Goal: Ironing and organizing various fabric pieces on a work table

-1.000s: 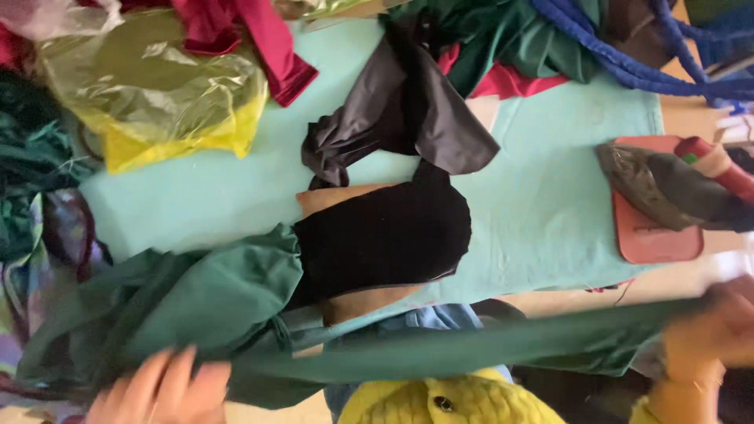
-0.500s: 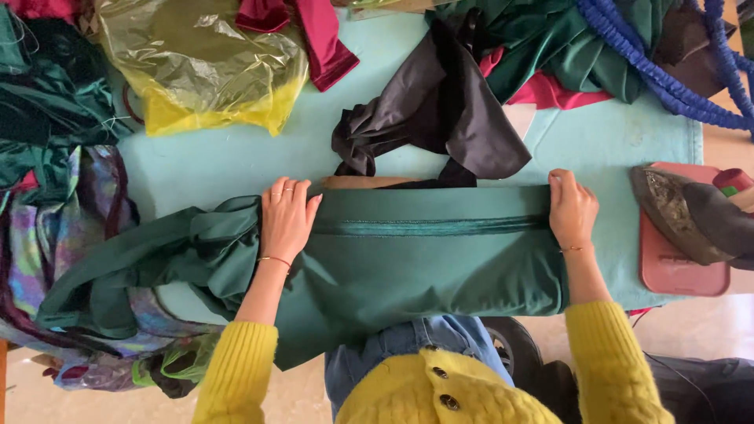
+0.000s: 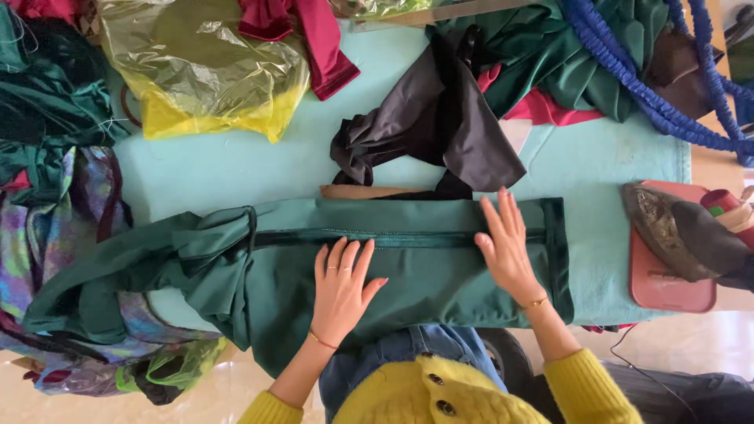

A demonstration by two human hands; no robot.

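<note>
1. Both hands have slid inward since half a second ago: then they sat near the two ends of the flat stretch of cloth, and now they lie closer together near its middle and right part.
2. The left hand [image 3: 343,284] is open, palm down, fingers spread, pressing flat on the green garment [image 3: 408,267] just below its long seam.
3. The right hand [image 3: 508,250] is also open and flat, fingers together and pointing away from the body, resting across the seam near the garment's right, hemmed end.
4. The green garment lies lengthwise along the near edge of the pale turquoise ironing table [image 3: 236,169]; its left end is bunched and hangs toward a heap of patterned cloth [image 3: 47,235].
5. Judging by the flat palms, the step in hand is smoothing the cloth out along the seam; nothing is gripped.
6. The iron [image 3: 691,235] rests on its red pad [image 3: 667,283] just to the right of the garment, apart from both hands.
7. A next move would call for keeping the seam straight and the layers free of creases, and the bunched left end would need drawing out flat.
8. A black cloth [image 3: 440,126] lies just beyond the garment, and a yellow plastic bag [image 3: 204,71] farther back on the left.
</note>
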